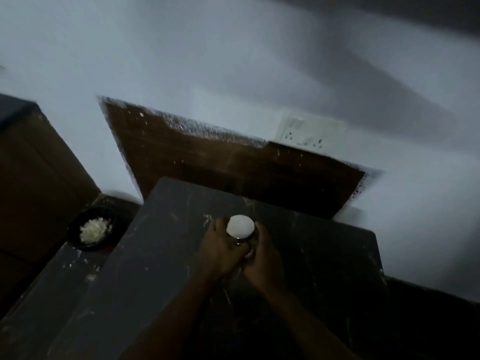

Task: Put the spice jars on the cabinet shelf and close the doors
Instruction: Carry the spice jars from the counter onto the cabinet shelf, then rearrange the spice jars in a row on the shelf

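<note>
A spice jar with a round white lid [240,226] stands on a dark stone slab [161,242]. My left hand [220,249] grips its left side and my right hand [263,255] grips its right side. The jar's body is mostly hidden between my fingers; only a glint of metal or glass shows under the lid. A brown wooden panel [220,162], perhaps the cabinet door, stands shut against the wall behind the slab. The scene is dim and blurred.
A black bowl [91,228] with white shredded food sits on the lower counter at the left. A brown wooden cabinet [33,178] rises at far left. A white wall socket plate [309,133] is on the wall above the panel.
</note>
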Motion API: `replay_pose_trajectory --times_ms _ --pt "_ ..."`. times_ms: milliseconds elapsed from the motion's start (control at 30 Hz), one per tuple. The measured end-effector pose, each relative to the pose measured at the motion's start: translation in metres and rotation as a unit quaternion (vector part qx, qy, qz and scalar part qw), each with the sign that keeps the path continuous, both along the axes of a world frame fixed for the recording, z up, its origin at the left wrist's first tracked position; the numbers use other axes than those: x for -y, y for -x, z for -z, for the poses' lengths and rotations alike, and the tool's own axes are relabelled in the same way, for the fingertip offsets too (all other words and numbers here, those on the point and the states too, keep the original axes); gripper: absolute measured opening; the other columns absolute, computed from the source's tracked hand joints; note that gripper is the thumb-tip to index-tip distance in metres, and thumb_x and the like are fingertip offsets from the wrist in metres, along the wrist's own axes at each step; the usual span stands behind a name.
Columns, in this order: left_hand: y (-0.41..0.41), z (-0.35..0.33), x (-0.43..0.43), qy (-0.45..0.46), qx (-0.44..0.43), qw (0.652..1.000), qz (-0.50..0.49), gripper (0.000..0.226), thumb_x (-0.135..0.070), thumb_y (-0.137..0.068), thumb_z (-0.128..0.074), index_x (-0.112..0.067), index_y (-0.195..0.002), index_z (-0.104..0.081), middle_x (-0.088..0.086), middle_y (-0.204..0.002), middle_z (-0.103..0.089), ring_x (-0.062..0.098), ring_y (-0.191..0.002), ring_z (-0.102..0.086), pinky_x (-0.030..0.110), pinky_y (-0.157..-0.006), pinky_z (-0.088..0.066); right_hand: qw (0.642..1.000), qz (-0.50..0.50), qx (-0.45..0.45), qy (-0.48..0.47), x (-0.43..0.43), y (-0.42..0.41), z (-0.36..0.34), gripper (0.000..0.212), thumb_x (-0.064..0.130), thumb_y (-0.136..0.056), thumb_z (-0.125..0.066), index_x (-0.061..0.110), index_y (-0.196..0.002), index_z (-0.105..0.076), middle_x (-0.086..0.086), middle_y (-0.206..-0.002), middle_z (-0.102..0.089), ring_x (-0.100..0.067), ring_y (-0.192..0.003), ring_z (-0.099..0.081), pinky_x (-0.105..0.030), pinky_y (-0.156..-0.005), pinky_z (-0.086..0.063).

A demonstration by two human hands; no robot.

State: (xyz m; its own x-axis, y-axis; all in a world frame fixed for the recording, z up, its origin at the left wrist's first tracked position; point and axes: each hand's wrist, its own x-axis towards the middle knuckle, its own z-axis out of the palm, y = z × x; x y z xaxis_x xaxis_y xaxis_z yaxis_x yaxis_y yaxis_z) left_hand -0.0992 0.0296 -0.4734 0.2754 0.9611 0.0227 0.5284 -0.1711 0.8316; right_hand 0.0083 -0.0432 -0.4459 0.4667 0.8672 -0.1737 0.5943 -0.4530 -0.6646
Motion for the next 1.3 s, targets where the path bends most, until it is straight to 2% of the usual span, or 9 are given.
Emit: replay_pose_trajectory --times_ms 67,167,267,433,600,800,900,1033,1300 --pt "0.007 -0.042 -0.01 -0.071 0.044 0.996 -0.042 0.067 -0.06 -0.061 -0.077 -0.045 -0.118 -0.043 -0.027 -0.11 -0.047 -0.004 -0.099 -0.054 0.012 -0.077 -0.04 0.995 0.008 0.051 -0.087 -0.011 0.015 -0.03 0.074 0.042 -0.096 -0.065 0.025 -0.158 -0.029 0.0 -0.159 -0.04 -0.016 -0.143 -0.043 -0.029 -0.118 -0.031" --pt "0.019 -0.113 -0.034 -0.188 0.079 0.977 -0.066 0.071 -0.06 -0.062 -0.079 -0.036 -0.123 -0.051 -0.02 -0.114 -0.053 -0.005 -0.103 -0.052 0.006 -0.085 -0.04 0.969 0.031 0.07 -0.234 -0.035 0.036 -0.085 0.069 0.031 -0.096 -0.068 0.014 -0.155 -0.038 -0.008 -0.155 -0.047 -0.024 -0.139 -0.05 -0.043 -0.114 -0.041" --pt "0.031 -0.195 -0.062 -0.237 0.161 0.956 -0.066 0.069 -0.053 -0.064 -0.086 -0.026 -0.12 -0.055 -0.006 -0.112 -0.062 0.013 -0.103 -0.064 0.034 -0.083 -0.056 0.915 0.051 0.084 -0.391 -0.066 0.051 -0.161 0.065 0.021 -0.09 -0.072 0.011 -0.149 -0.048 -0.007 -0.146 -0.056 -0.026 -0.132 -0.056 -0.045 -0.106 -0.049" --pt "0.047 -0.331 -0.089 -0.332 0.261 0.901 -0.098 0.07 -0.059 -0.064 -0.088 -0.033 -0.116 -0.049 -0.013 -0.113 -0.059 0.007 -0.1 -0.063 0.039 -0.079 -0.059 0.875 -0.02 0.093 -0.474 -0.103 0.063 -0.291 0.078 0.038 -0.081 -0.063 0.023 -0.153 -0.037 0.003 -0.148 -0.051 -0.02 -0.13 -0.054 -0.04 -0.1 -0.051" --pt "0.061 -0.446 -0.121 -0.437 0.246 0.858 -0.113 0.074 -0.068 -0.066 -0.081 -0.029 -0.12 -0.049 -0.01 -0.116 -0.06 0.007 -0.101 -0.061 0.034 -0.078 -0.058 0.828 -0.03 0.126 -0.546 -0.143 0.071 -0.396 0.079 0.048 -0.075 -0.052 0.025 -0.149 -0.033 -0.001 -0.14 -0.057 -0.024 -0.119 -0.061 -0.039 -0.085 -0.057" --pt "0.048 -0.501 -0.18 -0.412 0.182 0.883 -0.135 0.089 -0.066 -0.069 -0.079 -0.021 -0.137 -0.044 0.001 -0.123 -0.062 0.018 -0.108 -0.062 0.04 -0.088 -0.057 0.874 -0.045 0.113 -0.47 -0.198 0.058 -0.458 0.062 0.037 -0.08 -0.068 0.023 -0.134 -0.04 -0.004 -0.123 -0.065 -0.028 -0.104 -0.066 -0.042 -0.083 -0.057" --pt "0.038 -0.498 -0.205 -0.4 0.168 0.887 -0.16 0.087 -0.066 -0.075 -0.074 -0.017 -0.14 -0.044 0.007 -0.126 -0.062 0.021 -0.111 -0.061 0.032 -0.087 -0.051 0.89 -0.065 0.144 -0.428 -0.219 0.047 -0.465 0.059 0.034 -0.083 -0.07 0.02 -0.132 -0.039 -0.009 -0.118 -0.065 -0.031 -0.101 -0.067 -0.042 -0.082 -0.057" --pt "0.023 -0.492 -0.228 -0.382 0.171 0.894 -0.162 0.078 -0.058 -0.086 -0.07 -0.013 -0.142 -0.04 0.013 -0.128 -0.063 0.029 -0.112 -0.062 0.029 -0.083 -0.043 0.897 -0.061 0.187 -0.395 -0.241 0.038 -0.462 0.059 0.029 -0.085 -0.072 0.014 -0.135 -0.044 -0.012 -0.12 -0.065 -0.033 -0.107 -0.066 -0.044 -0.088 -0.057" --pt "0.015 -0.483 -0.245 -0.339 0.139 0.917 -0.157 0.071 -0.06 -0.098 -0.049 -0.007 -0.145 -0.039 0.018 -0.136 -0.061 0.036 -0.12 -0.061 0.031 -0.084 -0.037 0.892 -0.034 0.211 -0.398 -0.255 0.036 -0.457 0.045 0.026 -0.088 -0.072 0.012 -0.126 -0.054 -0.011 -0.105 -0.07 -0.031 -0.098 -0.068 -0.041 -0.08 -0.059"
